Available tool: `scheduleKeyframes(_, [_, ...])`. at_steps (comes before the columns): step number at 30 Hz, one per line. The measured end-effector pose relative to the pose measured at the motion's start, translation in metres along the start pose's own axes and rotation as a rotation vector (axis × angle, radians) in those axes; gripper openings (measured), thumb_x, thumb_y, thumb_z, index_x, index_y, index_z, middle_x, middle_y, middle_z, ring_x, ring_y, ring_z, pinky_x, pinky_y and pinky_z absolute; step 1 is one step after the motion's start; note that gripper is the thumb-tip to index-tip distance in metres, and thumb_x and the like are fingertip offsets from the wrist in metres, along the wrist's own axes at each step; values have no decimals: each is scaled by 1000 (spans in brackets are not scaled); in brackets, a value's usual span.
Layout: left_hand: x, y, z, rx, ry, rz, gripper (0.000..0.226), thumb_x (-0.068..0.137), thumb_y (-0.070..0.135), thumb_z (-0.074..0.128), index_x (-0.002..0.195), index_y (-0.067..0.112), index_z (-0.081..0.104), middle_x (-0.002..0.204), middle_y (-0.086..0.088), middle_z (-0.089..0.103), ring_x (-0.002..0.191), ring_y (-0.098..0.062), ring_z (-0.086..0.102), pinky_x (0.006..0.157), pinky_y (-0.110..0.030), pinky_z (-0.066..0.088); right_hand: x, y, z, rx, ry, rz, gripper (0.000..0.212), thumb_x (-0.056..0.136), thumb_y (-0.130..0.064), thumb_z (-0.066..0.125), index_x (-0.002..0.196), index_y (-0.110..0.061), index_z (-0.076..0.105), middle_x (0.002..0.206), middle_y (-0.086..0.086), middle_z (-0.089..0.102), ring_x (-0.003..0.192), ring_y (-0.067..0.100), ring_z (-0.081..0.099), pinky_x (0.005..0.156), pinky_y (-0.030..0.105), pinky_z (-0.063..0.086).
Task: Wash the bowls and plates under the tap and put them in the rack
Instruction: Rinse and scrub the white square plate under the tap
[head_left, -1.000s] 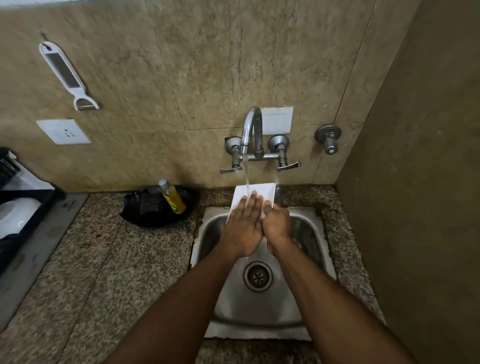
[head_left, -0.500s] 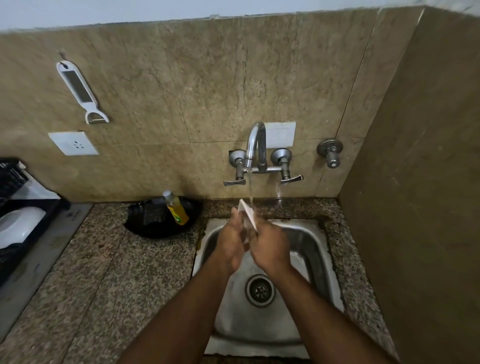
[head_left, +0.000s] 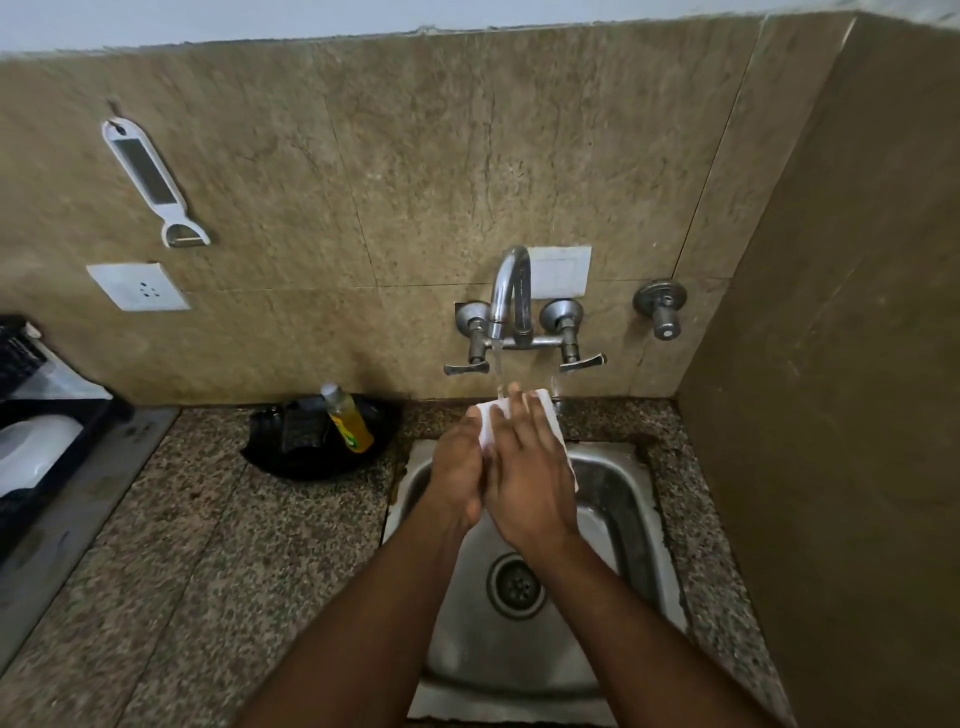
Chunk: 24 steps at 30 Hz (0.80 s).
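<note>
A white rectangular plate (head_left: 546, 410) is tilted under the running tap (head_left: 511, 291), above the back of the steel sink (head_left: 618, 499). My left hand (head_left: 460, 473) grips the plate's left edge; its fingertips are hidden behind the plate. My right hand (head_left: 530, 478) lies flat on the plate's near face with straight fingers, covering most of it. Water from the spout hits the plate's top edge by my right fingertips. The black dish rack (head_left: 78, 431) at the far left holds a white dish (head_left: 31, 452).
A black tray (head_left: 311, 457) left of the sink carries a yellow soap bottle (head_left: 349, 422) and a dark scrubber (head_left: 296, 428). A peeler (head_left: 150, 182) and a socket (head_left: 137, 287) are on the wall. A side wall stands close on the right. Speckled granite counter (head_left: 208, 545) surrounds the sink.
The plate was turned over under the stream, passing edge-on. My left hand went from lying flat on its face to gripping its left edge, and my right hand now lies flat on it.
</note>
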<state>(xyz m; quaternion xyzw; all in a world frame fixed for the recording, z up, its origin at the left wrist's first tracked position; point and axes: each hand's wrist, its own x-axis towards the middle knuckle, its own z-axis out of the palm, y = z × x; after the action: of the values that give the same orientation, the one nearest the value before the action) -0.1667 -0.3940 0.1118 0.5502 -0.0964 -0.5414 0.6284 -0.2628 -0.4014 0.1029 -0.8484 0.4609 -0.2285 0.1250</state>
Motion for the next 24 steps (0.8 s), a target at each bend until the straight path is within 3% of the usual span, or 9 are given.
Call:
scheduleKeyframes(2, [1,-1,2,28,-6,49,35,111,27,43,106,12,74,100,-4,81,94,-14,77,78,-27,58,7,-2,2,112,-50,-20,52,106,-28,34,158,-22,36,168,-3,26,157,14,13,125,42,22])
scheduleKeyframes(7, [3,-15,-2,124,52,90,30,107,21,51,103,9,78,101,-17,79,102,-40,74,92,-58,59,44,26,4,62,-59,181,55,98,-30,29,132,-5,64,137,15,65,128,28,59,111,37,41])
scheduleKeyframes(9, [3,-20,-4,105,24,105,28,107,16,51,109,5,76,106,-18,78,104,-38,73,90,-53,61,46,18,3,57,-96,118,49,99,-25,35,130,-2,65,135,18,65,127,30,58,112,35,38])
scheduleKeyframes(12, [6,-17,-11,109,2,156,28,106,2,45,116,4,72,104,-8,80,100,-22,76,77,-27,61,29,7,8,211,-136,-83,48,108,-27,32,147,-7,51,157,11,46,150,24,35,125,37,23])
scheduleKeyframes(13, [8,-17,-13,122,-6,170,27,105,0,46,117,3,71,106,-9,79,101,-23,76,77,-27,61,26,13,9,220,-133,-95,51,109,-32,30,151,-10,47,160,7,42,152,21,31,125,38,23])
scheduleKeyframes(16, [6,-17,-18,75,25,157,26,104,13,56,118,-4,69,114,-24,75,110,-44,70,87,-47,61,37,41,15,193,-193,226,57,108,-42,24,151,-12,46,149,13,54,139,30,50,114,38,40])
scheduleKeyframes(19, [8,-12,-20,-8,87,152,27,106,17,53,118,-3,67,113,-21,76,106,-39,73,94,-53,58,40,40,12,219,-158,324,72,97,-58,13,141,-13,49,133,15,64,119,33,63,99,42,51])
scheduleKeyframes(22, [16,-3,-24,-78,92,162,31,106,19,53,124,-3,65,123,-23,72,118,-41,68,104,-61,51,42,49,16,331,-187,246,71,97,-59,26,153,-18,40,147,12,55,126,31,57,108,44,47])
scheduleKeyframes(24, [16,-1,-26,-87,105,152,30,106,20,53,123,-1,67,122,-22,73,119,-44,66,103,-65,50,47,50,4,608,-250,476,53,97,-58,45,136,-24,59,129,9,68,111,31,66,98,50,54])
